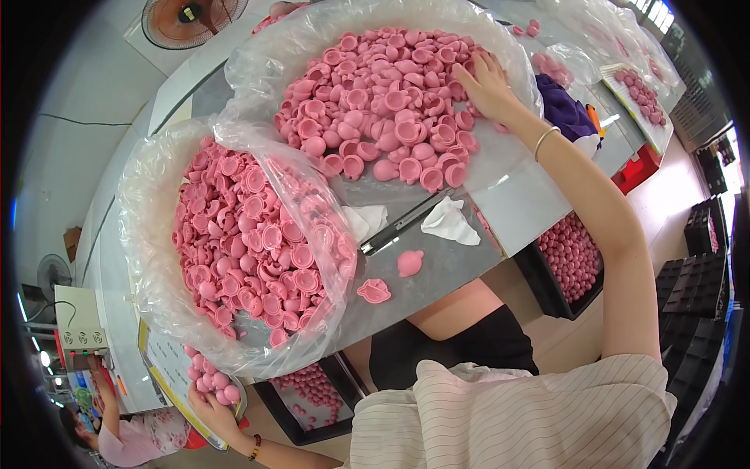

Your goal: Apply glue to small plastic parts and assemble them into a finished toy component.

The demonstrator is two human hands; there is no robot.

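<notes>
My right hand point(489, 87) lies with fingers stretched out on the far right side of a heap of pink plastic half-shells point(394, 102), some cup side up, some dome side up. At the lower left, my left hand point(212, 414) is beside a small cluster of pink balls point(212, 381) on a yellow-edged board point(168, 375). Its visible fingers are apart, though some are partly hidden. On the grey tabletop near me lie a rounded pink piece point(410, 263) and a flat open pink piece point(374, 291).
A clear plastic bag point(148, 258) holds more pink half-shells point(242, 234). A dark metal bar point(406, 222) and crumpled white tissue point(451, 223) lie between. Black crates point(574, 305) hold pink balls below the table. Purple cloth point(564, 109) is at right; another person point(141, 439) works at lower left.
</notes>
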